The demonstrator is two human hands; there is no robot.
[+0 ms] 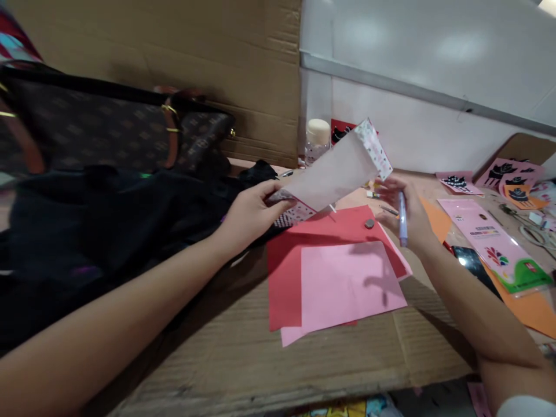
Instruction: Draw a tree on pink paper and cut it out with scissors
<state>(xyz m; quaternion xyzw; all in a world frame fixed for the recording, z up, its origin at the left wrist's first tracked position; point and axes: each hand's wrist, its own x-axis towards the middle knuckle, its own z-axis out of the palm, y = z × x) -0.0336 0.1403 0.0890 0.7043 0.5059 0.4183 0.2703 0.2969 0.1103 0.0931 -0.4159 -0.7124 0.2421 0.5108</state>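
Observation:
My left hand [256, 214] is closed on the near end of a long translucent plastic packet [332, 171] with patterned, flowery ends. The packet is tilted up to the right, above red and pink paper. My right hand [406, 211] is by its far lower corner, with a lilac pen [402, 220] held against the fingers; whether the fingertips touch the packet is hard to tell. Below lie a red sheet [284, 284] and a pink sheet [347, 278], partly overlapping. A small round grey object [369, 223] rests on the red sheet.
Dark cloth [108, 231] and a brown patterned bag [108, 127] fill the left. A jar with a cream lid [318, 132] stands at the back. To the right lie a pink packet [495, 243], a phone [475, 266] and decorated cards [458, 182]. Cardboard [260, 370] covers the table's front edge.

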